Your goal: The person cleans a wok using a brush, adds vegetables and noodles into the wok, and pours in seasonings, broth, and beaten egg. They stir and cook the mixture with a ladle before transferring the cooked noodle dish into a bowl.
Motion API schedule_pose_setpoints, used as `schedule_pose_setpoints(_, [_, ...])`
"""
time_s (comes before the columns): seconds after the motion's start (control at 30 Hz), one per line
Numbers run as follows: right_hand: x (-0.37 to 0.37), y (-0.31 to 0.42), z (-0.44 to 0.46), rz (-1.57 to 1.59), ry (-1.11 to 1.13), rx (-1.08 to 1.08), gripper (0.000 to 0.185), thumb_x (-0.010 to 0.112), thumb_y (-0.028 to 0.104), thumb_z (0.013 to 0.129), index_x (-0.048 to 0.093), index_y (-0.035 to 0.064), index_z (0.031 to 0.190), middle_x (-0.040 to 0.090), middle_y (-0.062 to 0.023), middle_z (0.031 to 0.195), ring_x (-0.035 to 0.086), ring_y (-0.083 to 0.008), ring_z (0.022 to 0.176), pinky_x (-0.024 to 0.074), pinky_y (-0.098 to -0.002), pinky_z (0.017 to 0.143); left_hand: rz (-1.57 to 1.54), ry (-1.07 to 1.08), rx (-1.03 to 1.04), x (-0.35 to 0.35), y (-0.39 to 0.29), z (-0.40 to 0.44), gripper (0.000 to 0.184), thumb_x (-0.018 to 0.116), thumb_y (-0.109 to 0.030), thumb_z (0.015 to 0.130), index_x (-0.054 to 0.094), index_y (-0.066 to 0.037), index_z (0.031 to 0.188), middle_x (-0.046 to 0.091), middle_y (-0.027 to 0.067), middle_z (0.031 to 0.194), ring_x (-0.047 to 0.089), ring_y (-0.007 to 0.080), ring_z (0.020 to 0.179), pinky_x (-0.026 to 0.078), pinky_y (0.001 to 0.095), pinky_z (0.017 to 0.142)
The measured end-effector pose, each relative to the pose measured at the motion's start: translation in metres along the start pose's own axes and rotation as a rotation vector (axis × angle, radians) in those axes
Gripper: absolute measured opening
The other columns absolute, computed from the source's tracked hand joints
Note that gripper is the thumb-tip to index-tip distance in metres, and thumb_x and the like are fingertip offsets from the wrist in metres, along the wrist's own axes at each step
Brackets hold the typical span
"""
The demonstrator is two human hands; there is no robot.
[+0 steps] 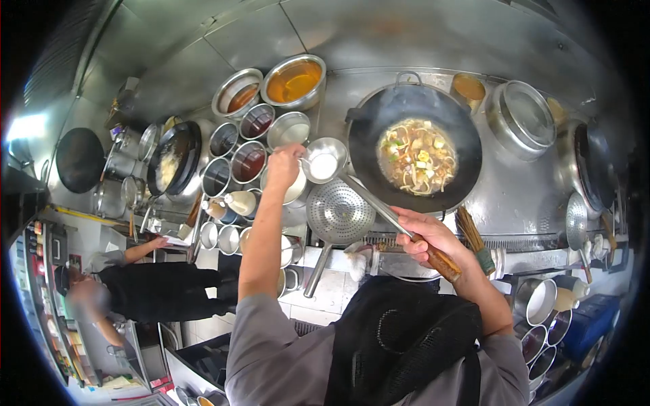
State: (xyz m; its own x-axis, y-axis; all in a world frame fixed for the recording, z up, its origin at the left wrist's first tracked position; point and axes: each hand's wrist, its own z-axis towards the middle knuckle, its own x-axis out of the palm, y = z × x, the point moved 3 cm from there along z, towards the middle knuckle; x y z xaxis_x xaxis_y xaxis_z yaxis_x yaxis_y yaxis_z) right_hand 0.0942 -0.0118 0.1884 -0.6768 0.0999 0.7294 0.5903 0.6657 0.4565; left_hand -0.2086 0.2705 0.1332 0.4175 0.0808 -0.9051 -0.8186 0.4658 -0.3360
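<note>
My right hand (430,240) grips the wooden-ended handle of a metal ladle (336,147). The ladle's bowl is held out to the left and has something white (323,166) in it. Close against the bowl's left rim is my left hand (287,160), its fingers closed together above the seasoning containers; what they hold is too small to make out. To the right of the bowl, a black wok (464,139) contains a steaming mix of mushroom-like strips, pale cubes and broth (416,159). A perforated strainer (340,213) lies just below the ladle.
Steel pots of sauces (249,162) and bowls of orange liquid (294,80) crowd the left. A bamboo brush (470,233) stands at the stove's front edge. Lidded pots (521,118) sit right of the wok. A co-worker (156,287) in a black apron stands at the left.
</note>
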Motion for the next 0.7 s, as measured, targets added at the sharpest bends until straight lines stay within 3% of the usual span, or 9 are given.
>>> schedule_pose_setpoints(0.07, [-0.01, -0.004, -0.01, 0.035, -0.032, -0.024, 0.065, 0.06, 0.022, 0.107, 0.029, 0.0108, 0.163, 0.057, -0.0049, 0.081, 0.043, -0.0053, 0.05, 0.0357, -0.0223, 0.041, 0.02, -0.17, 0.205, -0.001, 0.004, -0.012, 0.036, 0.067, 0.003, 0.081, 0.072, -0.008, 0.115, 0.072, 0.0184, 0.118, 0.064, 0.0387, 0.12, 0.048, 0.0472, 0.106])
schedule_pose_setpoints(0.27, [-0.047, 0.011, -0.062, 0.065, -0.062, -0.159, 0.065, 0.062, 0.019, 0.106, 0.032, 0.01, 0.162, 0.058, -0.0055, 0.081, 0.044, -0.0059, 0.049, 0.0364, -0.0223, 0.039, -0.171, -0.257, 0.016, -0.006, -0.035, -0.056, 0.041, 0.07, 0.0, 0.084, 0.066, -0.006, 0.125, 0.063, 0.0216, 0.136, 0.056, 0.0408, 0.131, 0.043, 0.0472, 0.112])
schedule_pose_setpoints(0.4, [-0.084, 0.038, -0.075, -0.29, -0.322, -0.236, 0.064, 0.062, 0.018, 0.105, 0.034, 0.0092, 0.162, 0.058, -0.0032, 0.077, 0.046, -0.0085, 0.048, 0.041, -0.027, 0.041, -0.311, -0.322, -0.137, 0.013, -0.076, -0.11, 0.038, 0.07, -0.002, 0.087, 0.066, -0.007, 0.124, 0.064, 0.0217, 0.135, 0.057, 0.0406, 0.129, 0.043, 0.0468, 0.111])
schedule_pose_setpoints(0.47, [-0.13, 0.047, -0.06, -0.814, -0.44, -0.297, 0.063, 0.063, 0.019, 0.104, 0.038, 0.0076, 0.16, 0.058, -0.0056, 0.074, 0.052, -0.0097, 0.052, 0.0463, -0.0286, 0.045, -0.319, -0.324, -0.184, 0.028, -0.1, -0.141, 0.037, 0.069, 0.0, 0.086, 0.068, -0.008, 0.122, 0.064, 0.0218, 0.134, 0.058, 0.04, 0.129, 0.043, 0.046, 0.112])
schedule_pose_setpoints(0.5, [-0.161, 0.052, -0.053, -1.175, -0.51, -0.311, 0.061, 0.062, 0.019, 0.102, 0.041, 0.0062, 0.158, 0.065, -0.0153, 0.076, 0.064, -0.024, 0.056, 0.0547, -0.0398, 0.054, -0.303, -0.308, -0.19, 0.036, -0.114, -0.157, 0.035, 0.069, 0.0, 0.085, 0.068, -0.006, 0.12, 0.064, 0.0227, 0.133, 0.058, 0.0407, 0.128, 0.044, 0.047, 0.111])
schedule_pose_setpoints(0.53, [-0.193, 0.05, -0.05, -1.186, -0.501, -0.301, 0.061, 0.062, 0.019, 0.102, 0.041, 0.0062, 0.158, 0.065, -0.0153, 0.076, 0.064, -0.024, 0.056, 0.0547, -0.0398, 0.054, -0.285, -0.291, -0.195, 0.045, -0.129, -0.172, 0.034, 0.068, 0.001, 0.085, 0.068, -0.005, 0.119, 0.064, 0.0236, 0.132, 0.058, 0.0414, 0.128, 0.045, 0.0481, 0.11])
schedule_pose_setpoints(0.6, [-0.229, 0.05, -0.057, -1.934, -0.601, -0.668, 0.061, 0.06, 0.018, 0.1, 0.041, 0.007, 0.157, 0.069, -0.0284, 0.082, 0.07, -0.0436, 0.067, 0.0568, -0.0527, 0.068, -0.254, -0.249, -0.123, 0.073, -0.173, -0.197, 0.036, 0.066, 0.003, 0.085, 0.068, -0.005, 0.12, 0.063, 0.0234, 0.133, 0.059, 0.0413, 0.128, 0.045, 0.0507, 0.109])
schedule_pose_setpoints(0.63, [-0.218, 0.051, -0.073, -1.931, -0.632, -0.453, 0.061, 0.058, 0.018, 0.099, 0.041, 0.0034, 0.156, 0.068, -0.0336, 0.083, 0.067, -0.0542, 0.078, 0.0539, -0.0594, 0.077, -0.339, -0.16, -0.102, 0.089, -0.206, -0.201, 0.043, 0.068, 0.002, 0.084, 0.066, -0.007, 0.127, 0.061, 0.0224, 0.138, 0.055, 0.0409, 0.133, 0.042, 0.0499, 0.113])
schedule_pose_setpoints(0.7, [-0.21, 0.048, -0.103, -1.898, -0.534, -0.433, 0.061, 0.058, 0.017, 0.099, 0.04, 0.002, 0.156, 0.068, -0.033, 0.081, 0.066, -0.0545, 0.078, 0.0541, -0.0593, 0.077, -0.348, -0.05, 0.006, 0.116, -0.282, -0.197, 0.057, 0.07, -0.003, 0.085, 0.058, -0.006, 0.14, 0.054, 0.022, 0.147, 0.047, 0.0411, 0.142, 0.036, 0.0505, 0.119])
